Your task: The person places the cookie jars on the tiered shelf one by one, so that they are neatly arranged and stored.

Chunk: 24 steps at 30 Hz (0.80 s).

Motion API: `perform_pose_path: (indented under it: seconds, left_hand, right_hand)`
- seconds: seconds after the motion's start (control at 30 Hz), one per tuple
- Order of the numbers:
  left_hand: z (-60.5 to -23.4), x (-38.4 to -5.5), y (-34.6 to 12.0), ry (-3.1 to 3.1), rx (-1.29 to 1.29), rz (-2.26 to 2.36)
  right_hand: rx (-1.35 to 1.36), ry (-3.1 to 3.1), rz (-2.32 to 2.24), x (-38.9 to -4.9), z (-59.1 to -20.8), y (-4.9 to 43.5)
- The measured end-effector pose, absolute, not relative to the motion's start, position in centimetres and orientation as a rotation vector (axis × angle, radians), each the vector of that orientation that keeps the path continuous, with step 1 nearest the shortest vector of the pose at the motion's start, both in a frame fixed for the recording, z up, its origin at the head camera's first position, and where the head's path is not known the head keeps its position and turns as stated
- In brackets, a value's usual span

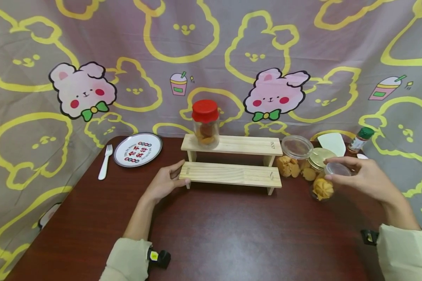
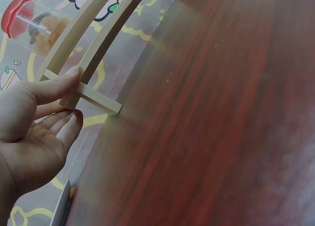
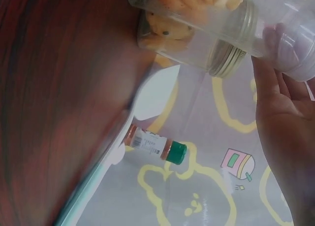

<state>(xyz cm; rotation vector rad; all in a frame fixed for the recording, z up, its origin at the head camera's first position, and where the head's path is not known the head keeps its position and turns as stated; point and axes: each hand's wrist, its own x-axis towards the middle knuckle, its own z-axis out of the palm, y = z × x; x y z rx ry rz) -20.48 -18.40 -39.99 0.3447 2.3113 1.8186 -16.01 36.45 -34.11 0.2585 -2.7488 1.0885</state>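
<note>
Wooden stand point(image 1: 232, 145) as landmark, two tiers, on the tabletop point(image 1: 253, 234).

Done, as far as shows: red-lidded jar point(image 1: 205, 132) upright on the stand's upper tier, toward its left end. Lower tier carries no jar.

Left to do, by my reading: three cookie jars are off the stand, all to its right. Clear-lidded back jar point(image 1: 289, 166) just beside the right end; gold-lidded jar point(image 1: 308, 171) next out; the held jar point(image 1: 322, 189) nearer the wearer and farther from the stand. Looks early: one jar of four placed.

Right hand point(image 1: 369, 177): fingers clamped on the held jar around its lid. Cannot tell whether its base touches the tabletop. Left hand point(image 1: 165, 181): fingers pinching the lower tier's left end, probably steadying it.

Apparently not involved: plate point(image 1: 126, 142) and fork point(image 1: 105, 164), left of the stand; green-capped bottle point(image 1: 356, 144), well right of it.
</note>
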Motion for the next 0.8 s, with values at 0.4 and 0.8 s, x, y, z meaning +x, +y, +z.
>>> perform_pose_path:
  seconds: [0.4, 0.8]
  left_hand:
    - [-40.0, -20.4, -18.4, 2.31, 0.347, 1.817]
    - [-40.0, -20.5, -18.4, 2.306, 0.339, 1.818]
  right_hand:
    - [0.286, -2.649, 1.147, -16.2, -33.3, 35.9]
    - [0.279, -2.527, 1.189, -16.6, -31.8, 33.7]
